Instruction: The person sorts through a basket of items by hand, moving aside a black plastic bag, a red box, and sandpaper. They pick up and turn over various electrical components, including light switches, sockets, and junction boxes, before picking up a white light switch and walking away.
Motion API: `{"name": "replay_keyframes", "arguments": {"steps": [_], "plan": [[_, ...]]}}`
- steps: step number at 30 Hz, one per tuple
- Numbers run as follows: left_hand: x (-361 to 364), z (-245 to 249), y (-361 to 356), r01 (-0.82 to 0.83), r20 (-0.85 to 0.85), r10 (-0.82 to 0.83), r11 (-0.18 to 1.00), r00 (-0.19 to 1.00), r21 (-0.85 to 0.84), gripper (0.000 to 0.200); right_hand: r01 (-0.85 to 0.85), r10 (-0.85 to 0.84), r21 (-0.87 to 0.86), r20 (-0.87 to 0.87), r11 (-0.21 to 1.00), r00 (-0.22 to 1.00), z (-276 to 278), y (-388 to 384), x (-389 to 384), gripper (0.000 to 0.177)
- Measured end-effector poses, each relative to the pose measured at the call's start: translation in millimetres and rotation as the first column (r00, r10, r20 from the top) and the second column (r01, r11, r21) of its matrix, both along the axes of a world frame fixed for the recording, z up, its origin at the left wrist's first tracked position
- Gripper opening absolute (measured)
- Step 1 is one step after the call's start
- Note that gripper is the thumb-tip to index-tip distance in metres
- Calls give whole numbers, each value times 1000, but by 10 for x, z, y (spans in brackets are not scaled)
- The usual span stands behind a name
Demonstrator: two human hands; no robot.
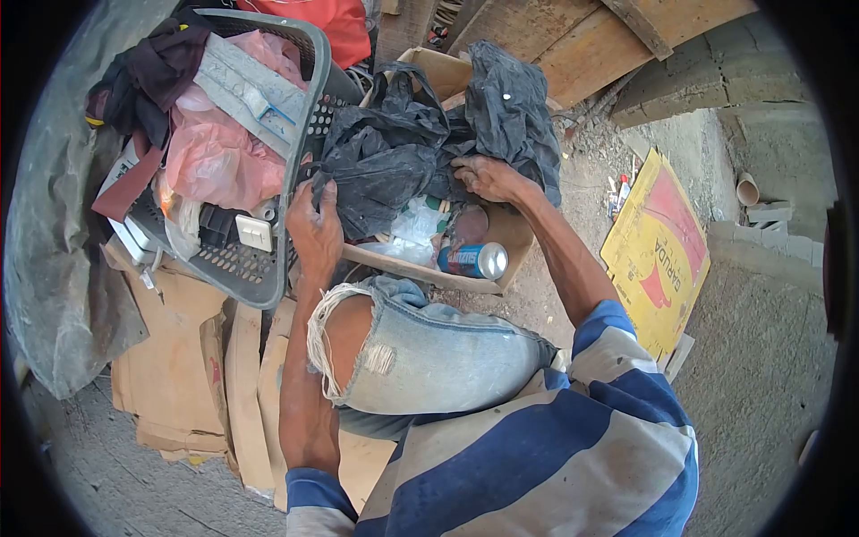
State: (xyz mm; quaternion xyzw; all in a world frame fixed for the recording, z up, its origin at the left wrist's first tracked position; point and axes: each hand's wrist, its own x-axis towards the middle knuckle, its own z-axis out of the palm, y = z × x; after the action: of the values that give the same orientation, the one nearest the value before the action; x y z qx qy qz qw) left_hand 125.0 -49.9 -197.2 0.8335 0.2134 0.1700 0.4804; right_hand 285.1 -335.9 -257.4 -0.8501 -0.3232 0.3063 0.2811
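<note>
A crumpled black plastic bag [380, 174] lies over an open shallow box [420, 272] in front of my knee. My left hand [315, 224] pinches the bag's left edge, close to the rim of a grey plastic basket [295, 179]. On the right, my right hand [490, 179] has its fingers closed on the bag's dark folds. Below the bag, the box holds a blue can [472, 260] lettered SUZUKI, a clear plastic bag [417, 224] and a round brownish item [470, 224]. The bag hides the rest of the box's contents.
Pink plastic bags [219, 157], a dark cloth [152, 76] and a white switch plate [254, 233] fill the basket. Flattened cardboard [170, 358] lies at lower left. A yellow GARUDA sheet [658, 255] rests on the ground at right. Wooden boards [555, 40] stand behind.
</note>
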Motion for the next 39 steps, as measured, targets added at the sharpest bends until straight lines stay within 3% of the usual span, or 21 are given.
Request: {"name": "replay_keyframes", "arguments": {"steps": [3,7,8,15,19,22,24,26,28,29,30,31,32,36,37,39], "plan": [[-57,28,11,21,-3,-21,999,1000,-41,32,-23,23,-90,-6,996,1000,19,-11,1,48],[-103,95,-16,60,34,-59,998,998,0,27,40,-42,-32,-80,999,996,-18,-66,-12,47],[-115,119,19,82,-59,-86,994,995,-68,30,58,-60,-46,-47,997,997,-22,-39,-49,42],[-144,122,35,116,-76,-113,993,991,30,33,85,-85,-8,10,996,996,-21,-25,-115,37],[-143,94,69,127,-116,-127,992,985,-11,35,51,-46,-38,108,998,993,56,15,-217,28],[-113,122,56,117,-105,-121,992,987,-38,33,123,-134,101,111,987,985,41,18,-284,21],[-99,133,38,122,-93,-124,992,988,-35,30,130,-134,64,65,989,989,72,40,-250,20],[-98,134,38,291,11,-292,955,956,66,25,141,-142,24,58,990,988,83,44,-243,18],[-149,173,-4,417,-56,-413,905,909,88,31,191,-191,65,-7,979,982,-1,13,-246,18],[-178,233,-31,474,-75,-470,879,879,50,24,184,-184,25,9,983,983,5,10,-245,17],[-245,206,-8,518,-15,-519,851,855,86,25,170,-170,-7,28,985,985,37,16,-247,17],[-291,265,-37,502,-41,-501,865,865,16,29,103,-101,-3,175,995,979,138,29,-282,18],[-376,253,-5,491,-38,-490,866,871,98,33,28,-13,-59,253,998,967,-145,-156,-239,20],[-844,504,99,286,68,-284,958,956,-24,32,-76,136,-237,250,969,959,348,-207,-335,29],[-981,530,154,216,94,-213,976,972,-24,30,-9,42,-200,158,980,987,568,-90,-316,25],[-1181,522,349,80,111,-80,997,991,9,26,-1,36,-177,194,984,980,959,172,-293,24]]}}
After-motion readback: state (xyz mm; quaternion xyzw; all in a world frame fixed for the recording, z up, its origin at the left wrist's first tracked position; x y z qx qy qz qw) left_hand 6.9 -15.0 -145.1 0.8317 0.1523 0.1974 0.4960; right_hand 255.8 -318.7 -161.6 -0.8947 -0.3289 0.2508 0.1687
